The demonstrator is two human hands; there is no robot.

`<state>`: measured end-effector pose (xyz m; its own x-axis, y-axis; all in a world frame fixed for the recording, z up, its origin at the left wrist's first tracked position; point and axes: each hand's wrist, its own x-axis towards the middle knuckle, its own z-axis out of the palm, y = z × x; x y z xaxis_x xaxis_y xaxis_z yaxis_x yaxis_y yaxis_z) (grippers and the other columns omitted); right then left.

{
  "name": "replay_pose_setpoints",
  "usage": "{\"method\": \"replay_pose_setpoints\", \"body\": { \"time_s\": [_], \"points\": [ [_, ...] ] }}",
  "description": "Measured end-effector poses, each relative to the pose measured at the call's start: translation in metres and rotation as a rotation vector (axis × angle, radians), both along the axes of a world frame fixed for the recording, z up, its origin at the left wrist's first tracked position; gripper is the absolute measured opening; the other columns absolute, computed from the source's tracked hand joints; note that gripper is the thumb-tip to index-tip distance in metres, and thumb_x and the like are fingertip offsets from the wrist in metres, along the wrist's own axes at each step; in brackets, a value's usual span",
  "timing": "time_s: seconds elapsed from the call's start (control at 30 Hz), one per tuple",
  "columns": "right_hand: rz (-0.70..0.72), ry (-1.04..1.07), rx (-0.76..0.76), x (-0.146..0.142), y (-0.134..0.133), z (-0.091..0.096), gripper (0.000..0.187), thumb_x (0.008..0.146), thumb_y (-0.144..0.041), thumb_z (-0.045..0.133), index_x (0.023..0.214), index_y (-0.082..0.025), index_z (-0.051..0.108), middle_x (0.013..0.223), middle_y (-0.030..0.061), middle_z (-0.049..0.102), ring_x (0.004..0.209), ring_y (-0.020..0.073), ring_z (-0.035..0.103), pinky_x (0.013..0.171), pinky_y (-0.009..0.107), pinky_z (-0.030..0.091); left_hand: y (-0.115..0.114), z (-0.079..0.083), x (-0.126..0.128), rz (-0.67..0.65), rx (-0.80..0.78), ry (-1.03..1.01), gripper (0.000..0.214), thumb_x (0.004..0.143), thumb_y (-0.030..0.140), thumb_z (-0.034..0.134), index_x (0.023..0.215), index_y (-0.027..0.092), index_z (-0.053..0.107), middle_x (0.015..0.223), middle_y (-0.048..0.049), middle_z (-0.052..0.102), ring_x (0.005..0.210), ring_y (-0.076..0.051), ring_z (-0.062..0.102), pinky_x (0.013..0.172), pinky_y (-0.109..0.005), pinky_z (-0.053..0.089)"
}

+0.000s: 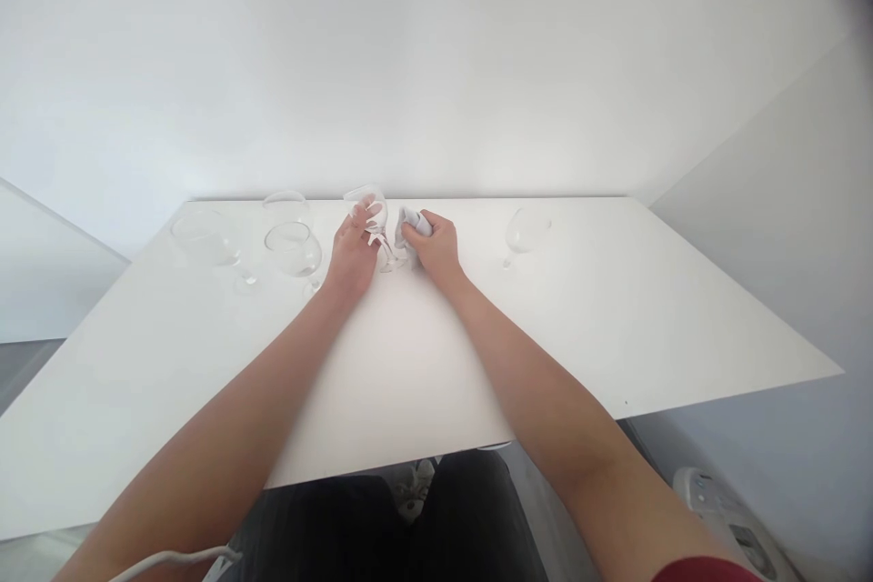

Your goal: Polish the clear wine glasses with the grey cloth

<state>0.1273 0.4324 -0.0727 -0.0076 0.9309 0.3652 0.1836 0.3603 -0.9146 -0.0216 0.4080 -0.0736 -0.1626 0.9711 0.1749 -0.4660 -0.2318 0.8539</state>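
Near the far middle of the table, my left hand (355, 250) is closed around the bowl of a wine glass (382, 216). The glass is tilted, with its rim toward the upper left and its foot toward the lower right. My right hand (438, 245) grips a bunched white cloth (404, 227) beside the stem and foot of that glass. Whether the cloth touches the foot is hard to make out.
More stemmed glasses stand on the white table (396, 382): a large glass (205, 241) at the left, another glass (295, 250) close to my left hand, one behind it, and a single glass (527, 232) at the right. A wall (436, 64) rises behind the table.
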Motion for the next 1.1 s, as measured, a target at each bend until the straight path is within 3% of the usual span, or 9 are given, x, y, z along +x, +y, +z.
{"method": "replay_pose_setpoints", "body": {
  "time_s": [0.2, 0.27, 0.33, 0.43, 0.53, 0.63, 0.8, 0.93, 1.1],
  "points": [
    [-0.028, -0.091, 0.075, 0.001, -0.005, 0.002, 0.040, 0.075, -0.021, 0.062, 0.061, -0.025, 0.024, 0.063, -0.0042, 0.026, 0.064, 0.0124, 0.024, 0.058, 0.029, 0.022, -0.001, 0.002, -0.002, 0.030, 0.014, 0.070, 0.054, 0.080, 0.062, 0.080, 0.126, 0.037, 0.069, 0.143, -0.0057, 0.060, 0.113, -0.021, 0.065, 0.081, -0.028, 0.049],
    [-0.033, -0.185, 0.151, 0.003, -0.008, 0.005, 0.040, 0.075, -0.020, 0.060, 0.060, -0.025, 0.023, 0.066, -0.0030, 0.032, 0.064, 0.0131, 0.027, 0.059, 0.030, 0.026, -0.002, 0.002, -0.003, 0.055, 0.018, 0.092, 0.055, 0.079, 0.060, 0.081, 0.128, 0.038, 0.068, 0.142, -0.0049, 0.060, 0.109, -0.020, 0.064, 0.079, -0.027, 0.047],
    [0.034, -0.350, 0.191, 0.003, -0.013, 0.008, 0.033, 0.075, -0.022, 0.061, 0.060, -0.023, 0.032, 0.074, -0.0010, 0.045, 0.065, 0.0138, 0.037, 0.062, 0.030, 0.033, -0.003, 0.002, -0.004, 0.077, 0.023, 0.114, 0.058, 0.077, 0.060, 0.083, 0.128, 0.038, 0.068, 0.134, -0.0045, 0.064, 0.102, -0.018, 0.064, 0.077, -0.027, 0.047],
    [0.156, -0.664, 0.169, -0.001, -0.025, 0.013, 0.006, 0.078, -0.024, 0.060, 0.083, -0.022, 0.059, 0.099, 0.0020, 0.059, 0.071, 0.0156, 0.052, 0.067, 0.029, 0.041, -0.004, 0.003, -0.005, 0.085, 0.032, 0.124, 0.060, 0.073, 0.059, 0.086, 0.127, 0.038, 0.069, 0.119, -0.0033, 0.069, 0.095, -0.016, 0.064, 0.074, -0.027, 0.046],
    [0.184, -0.919, 0.152, -0.008, -0.038, 0.015, 0.035, 0.084, -0.024, 0.056, 0.118, -0.028, 0.064, 0.124, 0.0043, 0.060, 0.077, 0.0174, 0.061, 0.071, 0.031, 0.046, -0.003, 0.002, -0.006, 0.095, 0.043, 0.103, 0.060, 0.072, 0.056, 0.088, 0.125, 0.037, 0.070, 0.119, -0.0031, 0.069, 0.092, -0.016, 0.064, 0.072, -0.027, 0.046],
    [0.159, -1.079, 0.141, -0.015, -0.047, 0.014, 0.042, 0.088, -0.026, 0.054, 0.129, -0.031, 0.063, 0.138, 0.0064, 0.056, 0.086, 0.0203, 0.067, 0.074, 0.034, 0.050, -0.002, 0.002, -0.005, 0.102, 0.050, 0.100, 0.058, 0.071, 0.052, 0.090, 0.123, 0.034, 0.071, 0.131, -0.0040, 0.065, 0.088, -0.013, 0.061, 0.073, -0.025, 0.048],
    [0.057, -1.171, 0.131, -0.028, -0.056, 0.007, 0.039, 0.092, -0.025, 0.050, 0.129, -0.028, 0.063, 0.134, 0.0092, 0.060, 0.089, 0.0230, 0.069, 0.068, 0.035, 0.050, -0.006, 0.004, -0.002, 0.067, 0.044, 0.124, 0.062, 0.067, 0.044, 0.092, 0.124, 0.032, 0.072, 0.123, -0.0054, 0.067, 0.083, -0.012, 0.059, 0.069, -0.023, 0.048],
    [-0.032, -1.200, 0.080, -0.035, -0.070, 0.003, 0.038, 0.095, -0.025, 0.047, 0.130, -0.025, 0.061, 0.126, 0.0118, 0.064, 0.093, 0.0240, 0.068, 0.070, 0.033, 0.050, -0.013, 0.010, 0.002, -0.008, 0.020, 0.197, 0.061, 0.067, 0.038, 0.091, 0.125, 0.031, 0.072, 0.128, -0.0050, 0.064, 0.080, -0.011, 0.057, 0.064, -0.021, 0.047],
    [-0.107, -1.205, -0.009, -0.025, -0.090, 0.002, 0.040, 0.098, -0.034, 0.046, 0.136, -0.027, 0.055, 0.146, 0.0107, 0.056, 0.086, 0.0207, 0.071, 0.068, 0.033, 0.052, -0.015, 0.008, 0.004, -0.065, 0.074, 0.326, 0.071, 0.073, 0.043, 0.088, 0.139, 0.034, 0.064, 0.147, -0.0078, 0.058, 0.105, -0.019, 0.060, 0.080, -0.026, 0.051]
  ]
}}
